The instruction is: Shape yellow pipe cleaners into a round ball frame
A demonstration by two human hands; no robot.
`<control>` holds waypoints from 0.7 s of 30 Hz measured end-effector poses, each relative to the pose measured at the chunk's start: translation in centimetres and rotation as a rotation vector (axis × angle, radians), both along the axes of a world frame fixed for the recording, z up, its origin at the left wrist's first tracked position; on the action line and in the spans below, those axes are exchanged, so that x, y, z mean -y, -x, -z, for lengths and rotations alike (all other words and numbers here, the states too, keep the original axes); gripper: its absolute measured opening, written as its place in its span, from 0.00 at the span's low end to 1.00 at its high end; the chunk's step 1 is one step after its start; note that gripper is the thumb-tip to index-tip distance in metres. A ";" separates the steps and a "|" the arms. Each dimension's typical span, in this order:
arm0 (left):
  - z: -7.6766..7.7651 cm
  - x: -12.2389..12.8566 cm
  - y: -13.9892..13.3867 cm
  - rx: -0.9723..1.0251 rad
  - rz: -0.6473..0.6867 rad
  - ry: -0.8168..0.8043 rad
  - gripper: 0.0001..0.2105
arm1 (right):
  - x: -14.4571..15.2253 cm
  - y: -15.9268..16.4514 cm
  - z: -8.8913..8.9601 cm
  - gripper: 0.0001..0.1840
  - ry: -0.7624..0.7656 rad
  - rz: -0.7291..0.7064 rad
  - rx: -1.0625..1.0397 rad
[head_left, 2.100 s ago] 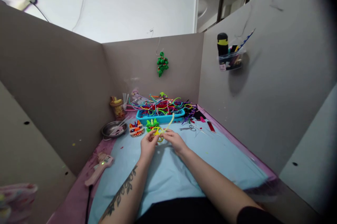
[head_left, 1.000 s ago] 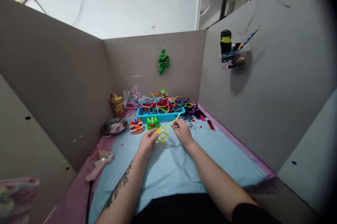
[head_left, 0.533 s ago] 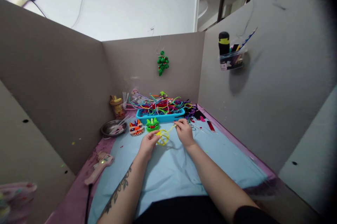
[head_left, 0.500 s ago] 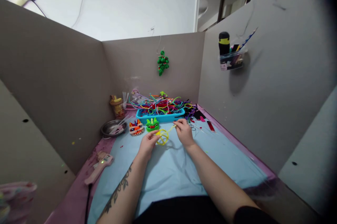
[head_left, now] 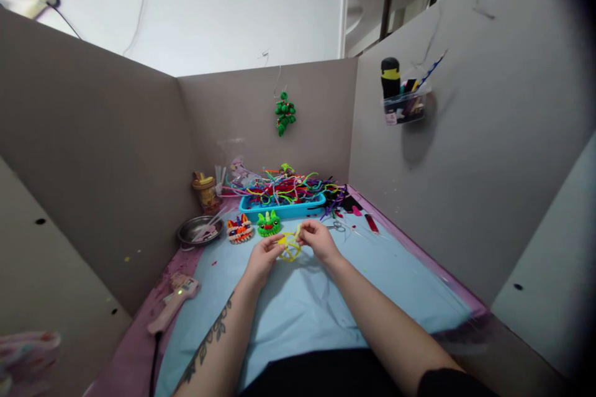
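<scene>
A round yellow pipe-cleaner frame with crossing spokes is pinched at its left edge between the thumb and fingers of my left hand. Close by on the right, my right hand is closed on a pale yellow pipe cleaner, at the upper right of the round frame. Its far end is hard to make out. Just beyond my hands sit a green horned pipe-cleaner head and an orange and white one.
A blue tray heaped with pipe cleaners stands at the back. Scissors lie right of my right hand. On the left are a metal bowl and a pink glue gun. Grey panels enclose the table.
My right hand has come left and slightly down, close to the yellow round frame. The pale pipe cleaner, stretched out between the hands before, now shows only a short piece. The scissors are more exposed.
</scene>
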State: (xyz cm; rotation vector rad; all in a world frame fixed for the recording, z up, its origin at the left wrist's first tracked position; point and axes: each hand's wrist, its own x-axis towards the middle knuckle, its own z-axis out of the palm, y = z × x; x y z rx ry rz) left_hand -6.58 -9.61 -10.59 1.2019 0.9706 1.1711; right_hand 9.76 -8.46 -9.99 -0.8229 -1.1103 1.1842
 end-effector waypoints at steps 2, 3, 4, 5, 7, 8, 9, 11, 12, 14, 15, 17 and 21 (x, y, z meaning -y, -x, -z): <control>-0.1 0.1 -0.1 -0.001 0.011 -0.020 0.23 | 0.1 -0.1 0.0 0.11 0.030 -0.027 0.035; 0.0 0.1 -0.1 -0.002 0.018 -0.040 0.23 | 0.1 -0.2 0.0 0.11 0.048 -0.038 0.057; 0.1 0.1 -0.2 -0.006 0.029 -0.067 0.22 | 0.2 -0.2 0.0 0.11 0.066 -0.046 0.078; 0.2 0.0 -0.2 -0.012 0.039 -0.096 0.22 | 0.2 -0.2 0.1 0.11 0.081 -0.053 0.097; 0.6 -0.1 -0.3 -0.027 0.050 -0.146 0.21 | 0.1 -0.2 0.3 0.10 0.081 -0.062 0.133; 0.7 -0.2 -0.3 -0.032 0.047 -0.162 0.22 | 0.1 -0.1 0.4 0.10 0.066 -0.059 0.152; 0.9 -0.3 -0.3 -0.035 0.040 -0.171 0.22 | 0.0 0.0 0.6 0.09 0.044 -0.046 0.177; 1.0 -0.4 -0.2 -0.038 0.013 -0.173 0.22 | 0.0 0.4 0.9 0.08 -0.023 0.003 0.256; 1.1 -0.5 -0.2 -0.041 -0.002 -0.169 0.22 | 0.1 0.5 1.0 0.06 -0.057 0.032 0.306; 1.1 -0.6 -0.1 -0.045 -0.018 -0.166 0.22 | 0.3 0.7 1.2 0.03 -0.119 0.071 0.412; 1.1 -0.6 0.0 -0.042 -0.021 -0.166 0.22 | 0.4 0.8 1.2 0.04 -0.148 0.078 0.464; 1.1 -0.6 0.1 -0.030 -0.028 -0.167 0.21 | 0.5 0.9 1.1 0.07 -0.228 0.095 0.576; 1.2 -0.7 0.1 -0.012 -0.056 -0.168 0.21 | 0.6 0.9 1.3 0.09 -0.403 0.264 0.793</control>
